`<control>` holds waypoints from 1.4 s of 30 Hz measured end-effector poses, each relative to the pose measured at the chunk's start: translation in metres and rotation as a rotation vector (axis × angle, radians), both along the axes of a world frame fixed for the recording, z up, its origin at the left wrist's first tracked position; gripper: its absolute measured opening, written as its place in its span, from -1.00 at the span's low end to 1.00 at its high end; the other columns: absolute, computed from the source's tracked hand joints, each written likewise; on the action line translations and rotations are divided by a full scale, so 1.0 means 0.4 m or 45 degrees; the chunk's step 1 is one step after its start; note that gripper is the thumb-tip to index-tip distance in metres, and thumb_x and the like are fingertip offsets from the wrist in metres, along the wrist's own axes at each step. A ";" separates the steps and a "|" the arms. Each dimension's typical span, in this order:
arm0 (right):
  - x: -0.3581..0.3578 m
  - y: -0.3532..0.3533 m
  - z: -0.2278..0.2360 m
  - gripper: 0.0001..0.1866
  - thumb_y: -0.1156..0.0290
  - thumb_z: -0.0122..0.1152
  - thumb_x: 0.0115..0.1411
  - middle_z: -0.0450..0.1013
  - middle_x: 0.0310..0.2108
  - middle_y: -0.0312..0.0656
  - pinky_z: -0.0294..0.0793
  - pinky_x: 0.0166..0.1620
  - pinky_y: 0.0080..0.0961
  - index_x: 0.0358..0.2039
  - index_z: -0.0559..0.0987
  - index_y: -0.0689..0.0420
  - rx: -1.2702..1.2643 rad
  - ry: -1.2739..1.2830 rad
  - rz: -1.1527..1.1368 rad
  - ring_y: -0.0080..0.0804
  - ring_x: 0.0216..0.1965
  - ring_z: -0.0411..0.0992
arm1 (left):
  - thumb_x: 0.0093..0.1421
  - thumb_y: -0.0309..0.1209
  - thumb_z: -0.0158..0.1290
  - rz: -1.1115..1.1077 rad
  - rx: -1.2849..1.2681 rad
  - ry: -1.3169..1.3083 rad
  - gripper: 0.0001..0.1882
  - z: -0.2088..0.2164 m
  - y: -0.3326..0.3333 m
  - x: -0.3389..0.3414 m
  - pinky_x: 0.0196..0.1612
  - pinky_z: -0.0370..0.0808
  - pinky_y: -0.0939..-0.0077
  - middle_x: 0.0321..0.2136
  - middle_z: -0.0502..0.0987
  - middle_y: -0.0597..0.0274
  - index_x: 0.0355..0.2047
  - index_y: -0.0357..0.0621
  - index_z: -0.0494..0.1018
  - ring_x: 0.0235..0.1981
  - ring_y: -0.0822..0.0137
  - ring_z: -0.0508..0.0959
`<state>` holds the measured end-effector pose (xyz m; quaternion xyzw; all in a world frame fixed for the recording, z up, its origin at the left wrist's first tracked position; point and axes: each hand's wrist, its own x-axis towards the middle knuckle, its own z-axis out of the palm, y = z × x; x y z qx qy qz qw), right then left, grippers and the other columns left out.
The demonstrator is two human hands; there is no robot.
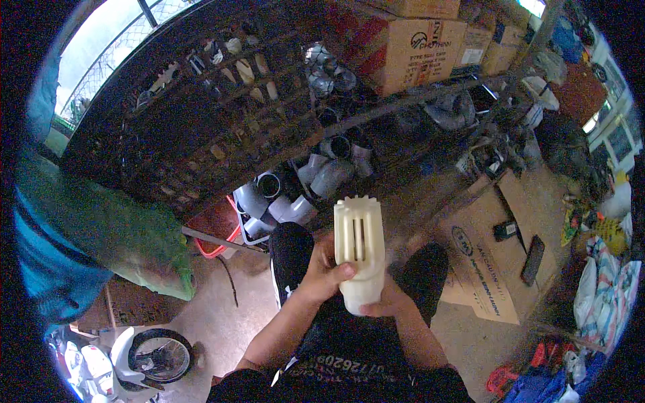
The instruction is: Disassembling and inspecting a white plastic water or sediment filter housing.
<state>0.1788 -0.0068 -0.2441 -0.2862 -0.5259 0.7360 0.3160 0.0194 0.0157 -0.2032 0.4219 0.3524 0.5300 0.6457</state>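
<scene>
"In the head view, where's the slotted part (371,255)?"

"Between the knees (291,252), held in both hands. It's cream, its toothed end pointing away from the person."

"How are the fingers?"

"The left hand (324,275) clasps its left side, thumb pressed on the front. The right hand (383,303) grips low on the right, thumb near the narrower end. The other fingers are mostly hidden behind, so I can't tell whether they're spread."

"And around it?"

"Grey fittings (332,178) beyond, a red basin (213,225) to the left, flattened cardboard (480,275) on the floor to the right, two dark objects (533,260) lying on it."
</scene>
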 end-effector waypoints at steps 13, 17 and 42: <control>0.018 -0.020 -0.095 -0.13 0.04 0.32 -0.25 0.38 -0.16 -0.08 0.45 -0.19 -0.33 0.04 0.19 0.21 -0.411 0.150 0.068 -0.19 -0.14 0.37 | -0.21 0.06 0.15 -0.223 -0.077 -0.491 -0.14 -0.038 0.026 -0.023 -0.11 0.41 0.29 -0.19 0.41 0.00 -0.03 -0.29 0.16 -0.18 0.16 0.46; 0.024 -0.011 -0.056 -0.16 0.01 0.29 -0.23 0.39 -0.17 -0.10 0.43 -0.16 -0.34 0.01 0.23 0.23 -0.110 -0.055 -0.164 -0.24 -0.14 0.37 | -0.15 -0.11 0.20 -0.144 -0.005 -0.412 -0.24 -0.021 0.032 -0.011 -0.08 0.39 0.36 -0.22 0.43 0.03 -0.04 -0.30 0.17 -0.18 0.24 0.46; 0.128 0.063 0.237 -0.28 0.15 0.45 -0.39 0.44 -0.33 -0.11 0.43 -0.20 -0.43 -0.19 0.38 0.17 0.958 -0.521 -0.893 -0.28 -0.30 0.45 | -0.03 -0.06 0.10 0.067 -0.256 -0.400 -0.25 -0.140 -0.029 -0.011 0.06 0.23 0.27 -0.08 0.29 0.09 0.06 -0.15 0.06 -0.02 0.20 0.31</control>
